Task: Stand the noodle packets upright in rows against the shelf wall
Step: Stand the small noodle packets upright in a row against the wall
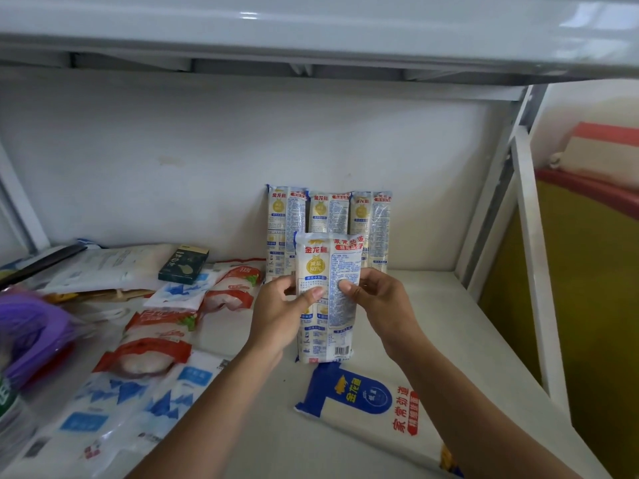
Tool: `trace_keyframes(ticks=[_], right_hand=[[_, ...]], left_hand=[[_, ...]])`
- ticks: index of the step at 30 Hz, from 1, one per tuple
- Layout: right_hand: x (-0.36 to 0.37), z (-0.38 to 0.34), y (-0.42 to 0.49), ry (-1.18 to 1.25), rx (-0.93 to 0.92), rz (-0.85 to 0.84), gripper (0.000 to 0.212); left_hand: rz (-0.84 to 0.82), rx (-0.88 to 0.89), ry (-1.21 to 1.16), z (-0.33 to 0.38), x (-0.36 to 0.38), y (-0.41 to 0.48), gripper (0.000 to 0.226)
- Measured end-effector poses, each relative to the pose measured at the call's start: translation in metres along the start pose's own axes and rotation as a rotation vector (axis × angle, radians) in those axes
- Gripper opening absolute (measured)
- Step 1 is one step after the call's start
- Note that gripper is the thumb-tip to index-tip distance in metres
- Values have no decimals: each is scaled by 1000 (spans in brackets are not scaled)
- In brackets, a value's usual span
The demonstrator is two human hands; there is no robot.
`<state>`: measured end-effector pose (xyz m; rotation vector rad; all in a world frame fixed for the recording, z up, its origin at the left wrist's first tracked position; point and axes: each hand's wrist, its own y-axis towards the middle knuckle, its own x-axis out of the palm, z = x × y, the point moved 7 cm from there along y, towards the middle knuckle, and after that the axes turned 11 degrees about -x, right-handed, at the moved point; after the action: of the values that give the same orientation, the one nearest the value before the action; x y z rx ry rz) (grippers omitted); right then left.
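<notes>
Item: tall white-and-blue plastic noodle packet (340, 316), held upright over the white shelf (432, 323), just in front of three matching packets (328, 212) that stand in a row against the pale shelf wall (207, 160).
Grip: left hand (280, 312) and right hand (380, 302) pinch its middle, thumbs on the face, fingers curled round the edges.
Hazards, judged: narrow base and glossy film may let it slide or tip forward. Nudging the row could topple it.

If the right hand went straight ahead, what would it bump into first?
Probably the rightmost standing packet, in the row against the wall, just behind the held packet that the right hand grips. Depth is hard to judge.
</notes>
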<state>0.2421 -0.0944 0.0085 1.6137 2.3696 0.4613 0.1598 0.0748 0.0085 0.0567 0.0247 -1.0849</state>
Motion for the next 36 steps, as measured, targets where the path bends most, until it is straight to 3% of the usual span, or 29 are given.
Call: trace_keyframes(ticks=[17,25,36], right_hand=[[1,7,5,68,9,-26,19],[14,18,-7,-101,69,-216,36],[-3,33,4,-145,113,-85,22]], left_hand=[[-23,-34,-1,1,-3,0,17],[-45,-99,-36,-1,-2,0,15],[-58,-74,-44,1,-5,6,32]])
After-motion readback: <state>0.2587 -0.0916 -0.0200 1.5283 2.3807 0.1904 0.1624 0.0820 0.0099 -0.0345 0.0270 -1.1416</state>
